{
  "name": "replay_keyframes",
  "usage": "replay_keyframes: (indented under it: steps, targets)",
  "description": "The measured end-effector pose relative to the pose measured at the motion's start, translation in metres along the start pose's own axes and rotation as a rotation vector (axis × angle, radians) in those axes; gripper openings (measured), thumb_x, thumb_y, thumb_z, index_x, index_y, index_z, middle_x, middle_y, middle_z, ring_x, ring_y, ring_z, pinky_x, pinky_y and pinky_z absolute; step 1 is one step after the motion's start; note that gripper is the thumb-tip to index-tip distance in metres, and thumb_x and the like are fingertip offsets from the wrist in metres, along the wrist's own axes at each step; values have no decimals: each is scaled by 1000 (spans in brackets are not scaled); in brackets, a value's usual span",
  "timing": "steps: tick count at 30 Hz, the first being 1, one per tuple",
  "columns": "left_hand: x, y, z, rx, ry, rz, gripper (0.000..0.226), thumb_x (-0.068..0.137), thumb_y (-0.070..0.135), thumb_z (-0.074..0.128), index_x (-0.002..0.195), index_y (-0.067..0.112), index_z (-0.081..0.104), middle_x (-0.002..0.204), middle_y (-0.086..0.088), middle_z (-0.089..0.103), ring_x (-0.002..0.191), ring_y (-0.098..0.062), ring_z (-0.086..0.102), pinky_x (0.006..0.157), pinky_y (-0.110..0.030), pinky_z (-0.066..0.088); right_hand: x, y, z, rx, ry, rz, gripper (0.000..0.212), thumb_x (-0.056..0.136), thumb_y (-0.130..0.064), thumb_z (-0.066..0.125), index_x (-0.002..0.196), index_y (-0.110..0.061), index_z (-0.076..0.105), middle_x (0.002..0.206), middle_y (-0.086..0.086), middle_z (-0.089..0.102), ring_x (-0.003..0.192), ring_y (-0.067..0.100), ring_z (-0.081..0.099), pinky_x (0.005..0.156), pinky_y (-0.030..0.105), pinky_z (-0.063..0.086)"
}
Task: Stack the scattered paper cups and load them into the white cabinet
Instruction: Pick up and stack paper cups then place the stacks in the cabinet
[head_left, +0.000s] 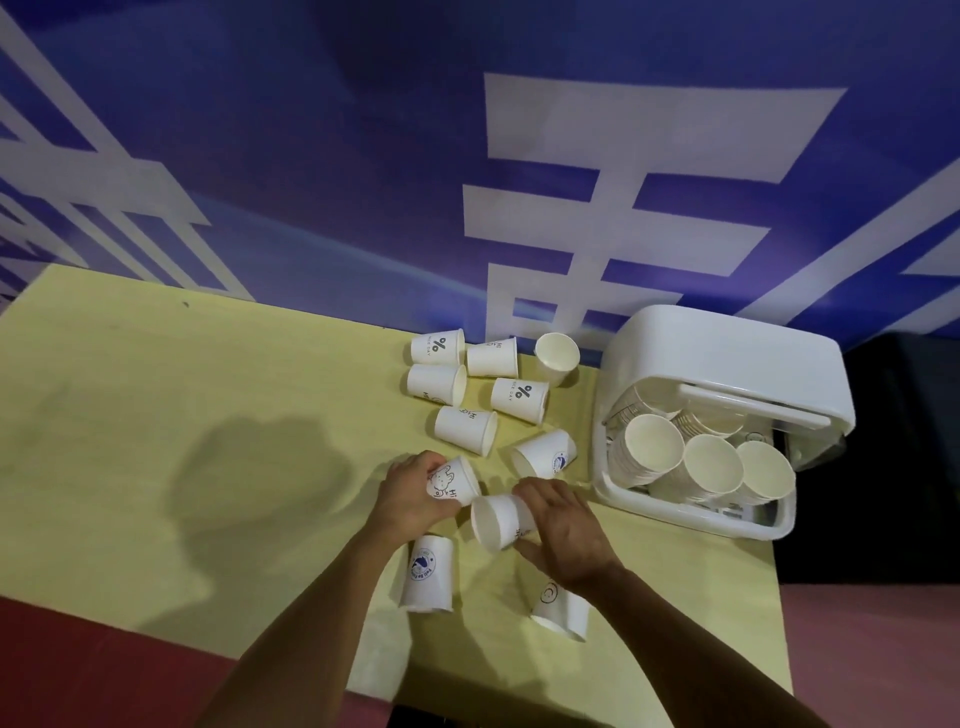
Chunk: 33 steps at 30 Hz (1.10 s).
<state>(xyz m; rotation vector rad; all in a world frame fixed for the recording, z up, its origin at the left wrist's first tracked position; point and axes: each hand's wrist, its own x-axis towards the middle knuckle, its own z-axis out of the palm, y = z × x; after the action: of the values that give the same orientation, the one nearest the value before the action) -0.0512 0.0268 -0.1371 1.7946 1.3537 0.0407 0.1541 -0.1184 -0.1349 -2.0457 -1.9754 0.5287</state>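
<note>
Several white paper cups lie scattered on the yellow table. My left hand grips a cup with a rabbit drawing, its base pointing toward me. My right hand holds another cup on its side, mouth facing left toward the first cup. The two cups almost touch. The white cabinet stands open at the right, holding several stacks of cups. Loose cups lie at the back, among them one with a percent sign, and one upright cup.
Two more cups lie close to me, one under my left forearm and one under my right wrist. A blue and white banner wall backs the table. The table's right edge runs just past the cabinet.
</note>
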Motion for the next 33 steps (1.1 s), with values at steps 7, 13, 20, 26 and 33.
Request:
replay_keyframes:
  steps: [7, 13, 20, 26, 33]
  targets:
    - [-16, 20, -12, -66, 59, 33, 53, 66, 35, 85, 110, 20, 59, 101, 8, 67, 92, -12, 64, 80, -31, 53, -27, 10, -19, 53, 174, 81, 61, 73, -54, 71, 118, -16, 56, 110, 1, 62, 99, 22, 58, 82, 36, 53]
    - [-27, 66, -7, -208, 29, 103, 49, 71, 24, 87, 109, 26, 55, 106, 5, 64, 94, -13, 64, 75, -26, 52, -59, 15, -51, 92, 286, 204, 63, 77, -60, 67, 121, -17, 55, 107, -1, 62, 94, 20, 55, 78, 33, 48]
    - [-43, 130, 9, -206, 2, 222, 52, 76, 22, 85, 119, 24, 56, 110, 5, 62, 95, -9, 61, 73, -15, 45, -106, 42, -97, 179, 371, 317, 65, 80, -65, 61, 129, -23, 49, 116, -8, 58, 105, 15, 53, 85, 33, 49]
    - [-54, 187, 34, -204, -33, 307, 51, 75, 29, 85, 118, 26, 57, 108, 11, 64, 94, -4, 61, 72, -18, 47, -139, 78, -137, 278, 475, 566, 63, 73, -61, 67, 122, -26, 48, 108, -9, 59, 97, 14, 60, 81, 38, 55]
    - [-64, 229, 74, -210, -63, 328, 65, 76, 29, 84, 131, 23, 51, 120, 7, 61, 96, 4, 55, 70, -11, 42, -145, 121, -157, 433, 615, 704, 58, 75, -43, 76, 121, -24, 47, 116, -3, 62, 106, 20, 59, 81, 40, 53]
